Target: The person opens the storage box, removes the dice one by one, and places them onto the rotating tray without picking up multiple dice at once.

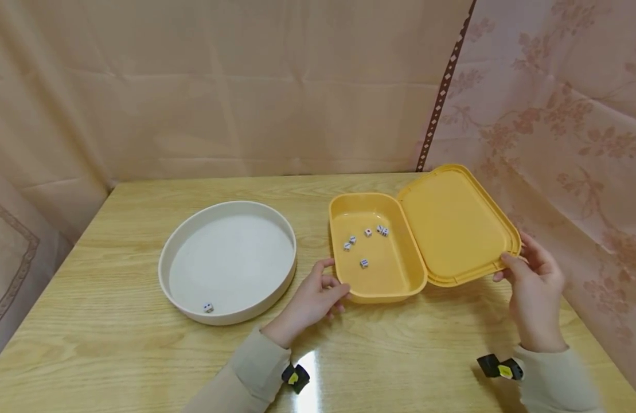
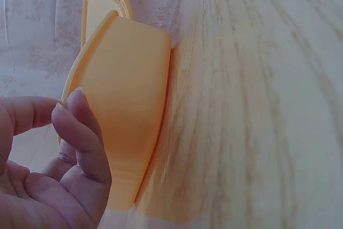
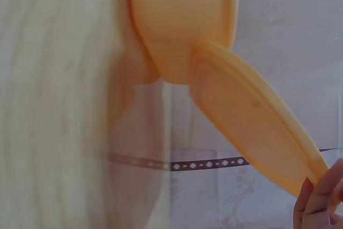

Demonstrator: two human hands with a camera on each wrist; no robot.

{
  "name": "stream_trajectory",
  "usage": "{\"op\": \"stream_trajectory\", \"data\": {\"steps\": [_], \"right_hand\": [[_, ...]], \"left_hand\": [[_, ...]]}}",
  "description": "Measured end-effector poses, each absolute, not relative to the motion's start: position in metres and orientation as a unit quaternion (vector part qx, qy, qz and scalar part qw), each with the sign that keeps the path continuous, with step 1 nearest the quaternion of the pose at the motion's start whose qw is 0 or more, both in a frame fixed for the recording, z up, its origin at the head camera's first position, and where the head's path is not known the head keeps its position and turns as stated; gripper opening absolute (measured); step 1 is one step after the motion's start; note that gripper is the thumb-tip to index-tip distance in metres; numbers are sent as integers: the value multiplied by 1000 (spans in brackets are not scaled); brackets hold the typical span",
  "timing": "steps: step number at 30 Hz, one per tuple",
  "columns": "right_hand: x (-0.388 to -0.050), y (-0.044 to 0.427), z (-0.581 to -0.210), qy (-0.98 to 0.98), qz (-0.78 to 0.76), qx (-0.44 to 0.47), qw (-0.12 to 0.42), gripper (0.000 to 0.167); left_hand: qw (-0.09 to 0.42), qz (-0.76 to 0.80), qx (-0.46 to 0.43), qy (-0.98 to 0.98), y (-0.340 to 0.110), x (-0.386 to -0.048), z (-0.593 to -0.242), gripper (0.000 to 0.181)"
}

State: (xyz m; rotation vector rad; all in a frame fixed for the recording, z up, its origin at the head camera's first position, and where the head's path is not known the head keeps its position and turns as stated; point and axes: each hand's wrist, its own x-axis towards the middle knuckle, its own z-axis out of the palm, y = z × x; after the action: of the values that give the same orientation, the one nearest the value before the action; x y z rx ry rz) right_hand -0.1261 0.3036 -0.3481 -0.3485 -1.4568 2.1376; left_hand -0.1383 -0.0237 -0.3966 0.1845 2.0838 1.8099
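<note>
A yellow plastic box sits on the table, with several small white dice on its floor. My left hand holds the box by its near left corner, the fingertips at the rim. Tilted up beside the box is its yellow lid, whose left edge meets the box's right rim. My right hand grips the lid at the near right corner, thumb on the upper face and fingers partly hidden beneath. In the right wrist view the lid slants away from the box.
A round white tray with a raised rim stands left of the box, and one die lies in it by the near wall. Wood-grain table surrounds both containers. Cloth curtains hang behind and at the right.
</note>
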Motion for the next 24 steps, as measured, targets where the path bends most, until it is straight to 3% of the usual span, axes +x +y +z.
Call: {"op": "stream_trajectory", "data": {"steps": [14, 24], "right_hand": [[-122, 332, -361, -509, 844, -50, 164, 39], [-119, 339, -370, -515, 842, -67, 148, 42]], "left_hand": [[183, 642, 65, 741, -22, -139, -396, 66], [183, 644, 65, 740, -23, -139, -396, 66]]}}
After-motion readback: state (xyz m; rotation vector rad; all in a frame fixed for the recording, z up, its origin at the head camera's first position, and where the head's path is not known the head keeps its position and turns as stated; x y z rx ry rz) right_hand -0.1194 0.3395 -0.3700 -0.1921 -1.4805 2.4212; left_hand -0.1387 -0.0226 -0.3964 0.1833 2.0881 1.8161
